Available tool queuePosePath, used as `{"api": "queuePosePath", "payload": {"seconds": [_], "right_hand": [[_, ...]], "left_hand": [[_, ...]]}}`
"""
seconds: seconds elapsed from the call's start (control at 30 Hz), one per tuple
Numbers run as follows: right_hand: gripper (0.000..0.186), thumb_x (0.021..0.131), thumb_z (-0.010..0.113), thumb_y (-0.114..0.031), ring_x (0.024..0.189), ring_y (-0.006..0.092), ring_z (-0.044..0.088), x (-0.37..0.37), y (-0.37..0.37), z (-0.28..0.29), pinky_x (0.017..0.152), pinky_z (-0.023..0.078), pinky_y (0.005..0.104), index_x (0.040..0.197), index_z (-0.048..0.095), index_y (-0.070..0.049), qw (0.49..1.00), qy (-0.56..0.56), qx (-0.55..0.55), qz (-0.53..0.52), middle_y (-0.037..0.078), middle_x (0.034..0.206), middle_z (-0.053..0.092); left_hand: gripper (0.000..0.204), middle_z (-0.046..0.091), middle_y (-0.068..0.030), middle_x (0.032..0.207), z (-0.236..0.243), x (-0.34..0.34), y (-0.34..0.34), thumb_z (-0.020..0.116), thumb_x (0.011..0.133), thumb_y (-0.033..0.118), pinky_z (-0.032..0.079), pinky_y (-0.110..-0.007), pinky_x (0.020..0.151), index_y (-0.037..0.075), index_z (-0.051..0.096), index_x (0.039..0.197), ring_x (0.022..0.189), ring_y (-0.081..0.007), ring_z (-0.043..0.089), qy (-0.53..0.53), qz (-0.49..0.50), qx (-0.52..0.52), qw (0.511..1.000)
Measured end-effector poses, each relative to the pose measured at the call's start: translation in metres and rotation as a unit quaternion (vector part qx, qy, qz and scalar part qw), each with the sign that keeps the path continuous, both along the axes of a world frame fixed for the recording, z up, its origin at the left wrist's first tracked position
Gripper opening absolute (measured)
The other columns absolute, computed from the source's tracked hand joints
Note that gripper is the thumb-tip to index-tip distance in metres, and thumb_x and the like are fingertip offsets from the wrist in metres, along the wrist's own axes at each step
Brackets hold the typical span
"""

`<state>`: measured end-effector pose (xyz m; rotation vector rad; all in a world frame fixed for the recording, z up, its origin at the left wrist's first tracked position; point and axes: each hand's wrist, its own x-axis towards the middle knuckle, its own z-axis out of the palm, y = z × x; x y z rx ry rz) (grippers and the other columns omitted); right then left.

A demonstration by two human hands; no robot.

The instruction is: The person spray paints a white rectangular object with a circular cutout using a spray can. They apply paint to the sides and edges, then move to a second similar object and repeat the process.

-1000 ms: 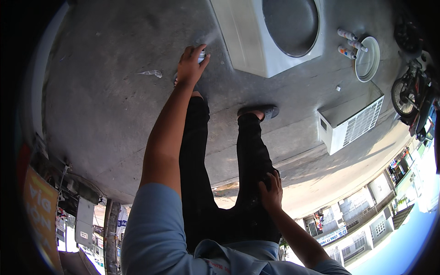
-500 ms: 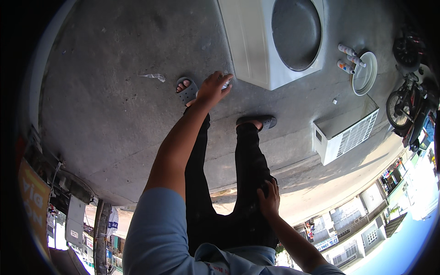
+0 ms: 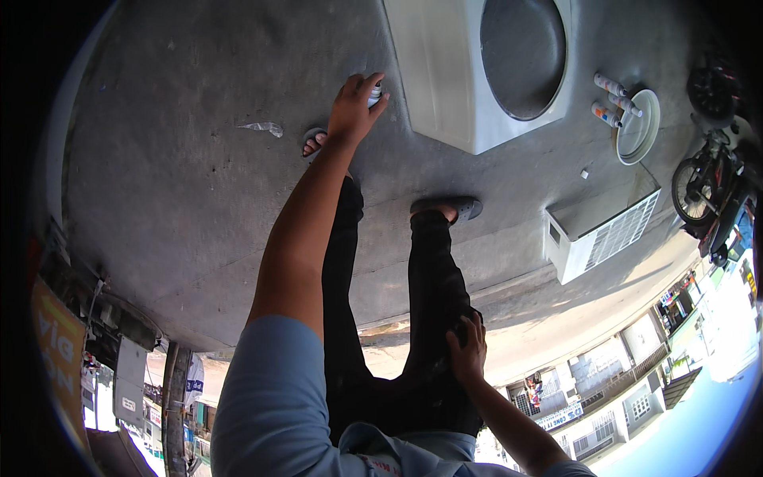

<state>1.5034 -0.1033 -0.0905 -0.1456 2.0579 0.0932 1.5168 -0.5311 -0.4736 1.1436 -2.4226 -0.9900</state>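
Note:
My left hand [image 3: 350,110] is closed around a small spray can [image 3: 375,95], whose pale side shows between the fingers. It hangs just left of a white metal casing panel [image 3: 445,87] with a large round opening, apart from its edge. Part of the can is hidden by my fingers. My right hand [image 3: 470,350] lies on my right thigh in black trousers [image 3: 433,318], fingers spread and holding nothing.
To the right lie several spray cans [image 3: 609,84] beside a round white ring-like part [image 3: 653,127]. Nearer stands a white casing with a grille [image 3: 612,242]. Motorcycles [image 3: 699,187] are parked at far right. A crumpled clear wrapper [image 3: 264,127] lies left of my sandalled left foot [image 3: 313,143].
My left hand has moved farther away and slightly left with the spray can, along the left side of the casing panel. My right hand has stayed on my thigh.

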Motion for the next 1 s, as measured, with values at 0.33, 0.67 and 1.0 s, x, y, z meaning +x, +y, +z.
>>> {"api": "queuePosePath", "payload": {"seconds": [0.33, 0.67, 1.0], "right_hand": [[0.064, 0.097, 0.073, -0.038, 0.156, 0.0465, 0.032, 0.000, -0.011, 0.002, 0.126, 0.029, 0.0561, 0.153, 0.052, -0.015, 1.000, -0.004, 0.004, -0.003, 0.020, 0.170, 0.035], [0.063, 0.096, 0.072, -0.042, 0.153, 0.0454, 0.036, -0.005, -0.015, 0.001, 0.124, 0.031, 0.0560, 0.150, 0.054, -0.012, 1.000, -0.011, -0.005, 0.006, 0.020, 0.169, 0.038], [0.051, 0.099, 0.065, -0.043, 0.145, 0.0399, 0.048, -0.029, 0.093, -0.030, 0.119, 0.042, 0.0519, 0.137, 0.067, -0.009, 0.986, -0.060, -0.065, 0.140, 0.015, 0.159, 0.052]], "left_hand": [[0.041, 0.066, -0.0133, 0.118, -0.003, 0.004, 0.024, 0.077, 0.098, 0.029, 0.061, -0.048, 0.087, 0.017, 0.064, 0.135, 0.105, -0.0339, 0.071, -0.020, -0.046, 0.034, 0.998], [0.044, 0.063, -0.0119, 0.110, 0.054, 0.074, 0.076, 0.079, 0.094, 0.023, 0.058, -0.045, 0.082, 0.016, 0.063, 0.134, 0.097, -0.0315, 0.069, -0.013, -0.222, 0.093, 0.971], [0.059, 0.062, -0.0173, 0.124, 0.290, 0.123, 0.142, 0.078, 0.096, 0.028, 0.055, -0.047, 0.096, 0.012, 0.056, 0.148, 0.115, -0.0380, 0.065, -0.072, -0.134, 0.190, 0.970]]}}
